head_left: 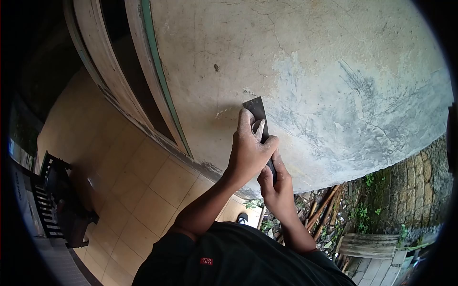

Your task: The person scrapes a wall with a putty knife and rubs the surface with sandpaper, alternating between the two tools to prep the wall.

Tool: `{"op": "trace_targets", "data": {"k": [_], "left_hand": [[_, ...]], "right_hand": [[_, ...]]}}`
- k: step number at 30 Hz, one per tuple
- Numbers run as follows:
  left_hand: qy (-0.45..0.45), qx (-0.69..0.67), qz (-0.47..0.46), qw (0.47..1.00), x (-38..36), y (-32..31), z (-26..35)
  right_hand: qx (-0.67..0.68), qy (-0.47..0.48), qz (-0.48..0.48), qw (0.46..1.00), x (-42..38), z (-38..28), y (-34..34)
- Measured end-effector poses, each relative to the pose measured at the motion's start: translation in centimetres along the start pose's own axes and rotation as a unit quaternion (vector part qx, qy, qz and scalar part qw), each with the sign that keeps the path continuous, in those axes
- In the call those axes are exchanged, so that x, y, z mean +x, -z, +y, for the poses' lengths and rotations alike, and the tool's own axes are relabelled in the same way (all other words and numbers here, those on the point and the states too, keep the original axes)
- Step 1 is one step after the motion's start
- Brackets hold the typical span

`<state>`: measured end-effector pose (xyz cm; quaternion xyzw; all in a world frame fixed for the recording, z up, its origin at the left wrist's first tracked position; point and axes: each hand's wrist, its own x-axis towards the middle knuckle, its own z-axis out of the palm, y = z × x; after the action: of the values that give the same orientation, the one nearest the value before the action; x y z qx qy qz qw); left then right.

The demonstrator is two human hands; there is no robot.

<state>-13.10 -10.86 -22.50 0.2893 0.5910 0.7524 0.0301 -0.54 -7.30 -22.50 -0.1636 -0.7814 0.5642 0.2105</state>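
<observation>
A dark metal scraper lies flat against a grey, patchy plastered wall. My left hand presses its fingers on the blade just below the tip. My right hand sits right under it, wrapped around the scraper's dark handle. Both hands are dusted with pale powder. Scratch marks and lighter scraped patches show on the wall to the right of the blade. My black shirt fills the bottom of the view.
A door frame with a green edge stands left of the wall. Tan floor tiles and a dark wooden bench lie lower left. Sticks, weeds, a mossy stone wall and a sandal are at the wall's foot.
</observation>
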Motion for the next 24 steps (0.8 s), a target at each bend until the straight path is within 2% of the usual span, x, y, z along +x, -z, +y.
{"op": "trace_targets", "data": {"k": [3, 4, 7, 8, 11, 13, 14, 15, 17, 19, 21, 22, 23, 24], "left_hand": [[-0.008, -0.089, -0.032, 0.995, -1.3, -1.3, 0.7], [-0.012, 0.028, -0.057, 0.998, -1.3, -0.8, 1.6], [0.036, -0.015, -0.026, 0.999, 0.2, -0.2, 0.9], [-0.019, 0.000, 0.000, 1.000, 0.8, 0.0, 0.0], [0.028, -0.004, -0.022, 0.999, 0.5, 0.8, 1.1], [-0.022, -0.097, -0.006, 0.995, -0.5, -0.8, 0.5], [-0.022, -0.038, -0.028, 0.999, -0.6, -0.5, 0.4], [-0.025, -0.040, -0.024, 0.999, -0.2, -0.1, 0.9], [0.030, 0.026, -0.083, 0.996, 0.4, 0.8, 1.8], [0.040, 0.029, -0.072, 0.996, -0.3, 0.5, 1.3], [0.071, 0.022, -0.032, 0.997, -0.7, -0.2, 2.3], [0.036, -0.091, -0.010, 0.995, -1.3, -1.4, 1.5], [0.009, -0.024, -0.026, 0.999, -1.5, -1.6, 0.8], [0.026, -0.046, -0.039, 0.998, -1.2, -1.6, 1.0]], "right_hand": [[0.013, -0.026, -0.009, 1.000, -2.0, -0.7, 1.4], [0.020, -0.041, 0.005, 0.999, -1.7, -0.8, 1.4], [-0.014, -0.049, 0.014, 0.999, -0.2, -0.5, 0.5], [0.015, -0.006, 0.025, 1.000, 0.5, -0.1, -0.4], [0.024, -0.038, -0.002, 0.999, -0.1, -1.4, -0.2], [0.038, -0.061, -0.010, 0.997, -1.4, -1.8, 1.0], [0.038, -0.061, -0.010, 0.997, -1.6, -2.0, 1.2], [0.035, -0.058, -0.014, 0.998, -1.6, -1.9, 0.9], [0.042, -0.049, 0.019, 0.998, -1.6, -1.0, -0.2], [0.051, -0.052, 0.034, 0.997, -1.8, -0.5, -0.5], [0.068, -0.061, 0.005, 0.996, -1.5, -0.5, 0.6], [0.076, -0.084, 0.001, 0.994, -1.8, -1.1, 1.5], [0.042, -0.082, 0.005, 0.996, -2.1, -1.5, 2.2], [0.046, -0.081, 0.010, 0.996, -2.0, -1.2, 2.1]]}}
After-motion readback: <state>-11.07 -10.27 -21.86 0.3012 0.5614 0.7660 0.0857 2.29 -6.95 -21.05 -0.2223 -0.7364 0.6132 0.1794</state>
